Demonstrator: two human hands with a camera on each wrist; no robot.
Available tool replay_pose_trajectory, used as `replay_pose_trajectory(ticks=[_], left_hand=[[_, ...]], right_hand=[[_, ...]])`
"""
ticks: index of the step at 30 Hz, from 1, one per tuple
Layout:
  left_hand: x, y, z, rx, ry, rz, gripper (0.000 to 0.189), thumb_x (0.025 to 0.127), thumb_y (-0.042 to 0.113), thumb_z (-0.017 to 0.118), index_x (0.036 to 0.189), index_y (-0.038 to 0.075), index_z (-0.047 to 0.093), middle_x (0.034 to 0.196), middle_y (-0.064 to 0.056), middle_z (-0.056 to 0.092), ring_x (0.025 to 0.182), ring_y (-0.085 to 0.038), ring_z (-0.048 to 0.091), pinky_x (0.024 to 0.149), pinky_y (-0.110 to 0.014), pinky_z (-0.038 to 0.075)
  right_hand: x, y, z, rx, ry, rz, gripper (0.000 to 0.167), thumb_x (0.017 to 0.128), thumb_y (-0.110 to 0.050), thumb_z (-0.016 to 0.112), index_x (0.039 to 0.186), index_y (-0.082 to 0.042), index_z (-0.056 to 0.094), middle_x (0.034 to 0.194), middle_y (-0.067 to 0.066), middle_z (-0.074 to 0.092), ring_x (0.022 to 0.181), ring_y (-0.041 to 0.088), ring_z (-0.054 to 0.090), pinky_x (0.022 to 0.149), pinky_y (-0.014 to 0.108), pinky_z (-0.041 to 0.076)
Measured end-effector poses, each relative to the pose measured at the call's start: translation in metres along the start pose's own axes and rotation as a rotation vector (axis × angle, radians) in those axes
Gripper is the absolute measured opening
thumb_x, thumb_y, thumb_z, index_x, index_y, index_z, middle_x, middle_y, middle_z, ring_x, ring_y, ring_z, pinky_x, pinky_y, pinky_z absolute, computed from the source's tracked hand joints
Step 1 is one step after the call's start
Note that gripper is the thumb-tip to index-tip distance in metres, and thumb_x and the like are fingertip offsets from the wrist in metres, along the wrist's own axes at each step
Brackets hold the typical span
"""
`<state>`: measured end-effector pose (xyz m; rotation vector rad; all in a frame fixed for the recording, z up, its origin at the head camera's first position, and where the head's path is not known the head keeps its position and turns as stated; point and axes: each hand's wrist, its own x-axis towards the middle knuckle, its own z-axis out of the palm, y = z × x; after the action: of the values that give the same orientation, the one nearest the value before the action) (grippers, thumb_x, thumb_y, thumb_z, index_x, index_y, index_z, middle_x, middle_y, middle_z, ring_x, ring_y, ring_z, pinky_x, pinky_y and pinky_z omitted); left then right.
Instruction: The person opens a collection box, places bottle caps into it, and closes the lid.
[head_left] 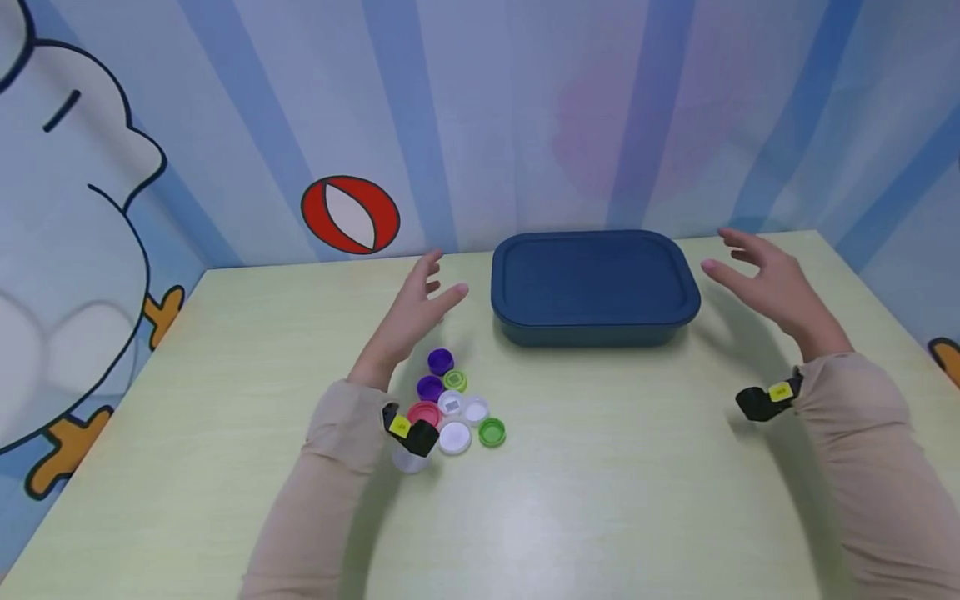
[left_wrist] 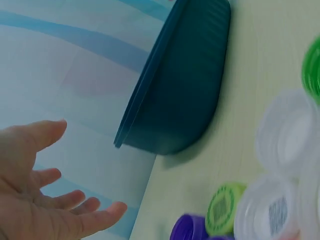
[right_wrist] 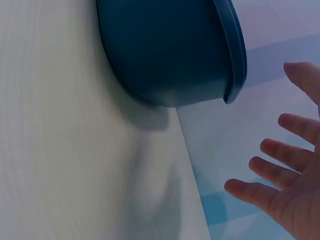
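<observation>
A dark blue lidded box (head_left: 596, 279) stands near the back of the table, its lid flat on top. To its left, my left hand (head_left: 412, 312) hovers with fingers spread and the palm turned toward the box, holding nothing. On the other side my right hand (head_left: 772, 283) is raised too, thumb and fingers apart and empty. Both hands stay apart from the box wall, as the left wrist view shows for the left hand (left_wrist: 45, 195) and the right wrist view for the right hand (right_wrist: 285, 170). Several bottle caps (head_left: 454, 437) lie below my left hand, beside the wrist.
The caps include purple ones (head_left: 440, 361), a green one (head_left: 492, 432), a red one (head_left: 424, 413) and white ones; my left wrist camera (head_left: 415, 435) partly covers the group. Behind the pale table (head_left: 600, 467) rises a striped blue backdrop (head_left: 510, 125) with cartoon prints.
</observation>
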<state>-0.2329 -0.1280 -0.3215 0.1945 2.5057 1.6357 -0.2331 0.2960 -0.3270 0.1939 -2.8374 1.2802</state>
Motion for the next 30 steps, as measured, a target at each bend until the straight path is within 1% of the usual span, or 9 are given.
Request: replay_pose_trajectory(ticks=[3, 8, 12, 15, 19, 22, 24, 27, 30], left_hand=[[0.005, 0.002, 0.007, -0.057, -0.021, -0.060, 0.069, 0.093, 0.031, 0.056, 0.149, 0.019, 0.017, 0.151, -0.010, 0.019, 0.136, -0.029, 0.024, 0.099, -0.046, 0.040], [0.010, -0.001, 0.014, -0.027, -0.039, -0.088, 0.067, 0.093, 0.029, 0.056, 0.148, 0.018, 0.019, 0.151, -0.011, 0.018, 0.136, -0.030, 0.023, 0.099, -0.047, 0.039], [0.014, -0.003, 0.019, -0.045, -0.039, -0.117, 0.066, 0.094, 0.029, 0.055, 0.148, 0.018, 0.020, 0.151, -0.012, 0.019, 0.135, -0.030, 0.025, 0.096, -0.045, 0.042], [0.015, -0.003, 0.024, -0.050, -0.028, -0.129, 0.065, 0.094, 0.029, 0.055, 0.148, 0.018, 0.021, 0.151, -0.012, 0.021, 0.135, -0.029, 0.027, 0.095, -0.044, 0.043], [0.017, -0.001, 0.033, -0.064, -0.016, -0.120, 0.065, 0.094, 0.028, 0.055, 0.147, 0.016, 0.021, 0.150, -0.013, 0.022, 0.134, -0.029, 0.027, 0.096, -0.044, 0.043], [0.019, 0.000, 0.041, -0.099, -0.014, -0.118, 0.064, 0.094, 0.027, 0.055, 0.147, 0.014, 0.021, 0.149, -0.014, 0.024, 0.133, -0.028, 0.031, 0.095, -0.043, 0.044], [0.020, 0.001, 0.046, -0.125, -0.016, -0.129, 0.064, 0.095, 0.025, 0.055, 0.147, 0.013, 0.021, 0.148, -0.014, 0.025, 0.131, -0.028, 0.034, 0.093, -0.042, 0.045], [0.022, 0.001, 0.053, -0.183, -0.021, -0.155, 0.062, 0.095, 0.022, 0.054, 0.147, 0.010, 0.022, 0.146, -0.014, 0.028, 0.128, -0.027, 0.039, 0.091, -0.041, 0.047], [0.023, 0.002, 0.058, -0.225, -0.027, -0.165, 0.060, 0.095, 0.019, 0.054, 0.146, 0.008, 0.024, 0.143, -0.014, 0.032, 0.123, -0.027, 0.045, 0.089, -0.040, 0.048]], right_hand=[[0.004, -0.001, 0.004, 0.027, -0.041, 0.037, 0.075, 0.093, -0.046, 0.049, 0.150, -0.013, 0.014, 0.150, 0.024, 0.016, 0.134, 0.045, 0.021, 0.095, 0.062, 0.033], [0.011, -0.006, 0.013, 0.050, -0.104, 0.103, 0.080, 0.092, -0.051, 0.047, 0.150, -0.009, 0.011, 0.149, 0.027, 0.015, 0.133, 0.045, 0.025, 0.088, 0.053, 0.045], [0.014, -0.007, 0.018, 0.104, -0.099, 0.134, 0.082, 0.091, -0.052, 0.047, 0.149, -0.007, 0.012, 0.148, 0.028, 0.018, 0.132, 0.044, 0.027, 0.082, 0.044, 0.051], [0.016, -0.007, 0.024, 0.178, -0.090, 0.158, 0.082, 0.090, -0.053, 0.047, 0.149, -0.006, 0.014, 0.147, 0.027, 0.021, 0.132, 0.041, 0.028, 0.078, 0.036, 0.053], [0.018, -0.008, 0.032, 0.271, -0.080, 0.194, 0.082, 0.090, -0.053, 0.048, 0.149, -0.006, 0.016, 0.148, 0.025, 0.021, 0.133, 0.038, 0.028, 0.072, 0.022, 0.052], [0.020, -0.010, 0.036, 0.318, -0.069, 0.232, 0.084, 0.089, -0.055, 0.049, 0.148, -0.005, 0.017, 0.149, 0.024, 0.020, 0.131, 0.037, 0.032, 0.067, 0.017, 0.050], [0.021, -0.010, 0.039, 0.344, -0.067, 0.267, 0.086, 0.088, -0.056, 0.049, 0.148, -0.004, 0.016, 0.148, 0.025, 0.021, 0.124, 0.031, 0.042, 0.066, 0.017, 0.050], [0.020, -0.010, 0.044, 0.380, -0.071, 0.311, 0.089, 0.087, -0.056, 0.050, 0.148, -0.003, 0.014, 0.148, 0.025, 0.023, 0.101, 0.013, 0.056, 0.067, 0.016, 0.050], [0.020, -0.009, 0.046, 0.403, -0.072, 0.318, 0.086, 0.089, -0.051, 0.052, 0.148, -0.003, 0.014, 0.145, 0.025, 0.027, 0.081, -0.004, 0.054, 0.068, 0.016, 0.050]])
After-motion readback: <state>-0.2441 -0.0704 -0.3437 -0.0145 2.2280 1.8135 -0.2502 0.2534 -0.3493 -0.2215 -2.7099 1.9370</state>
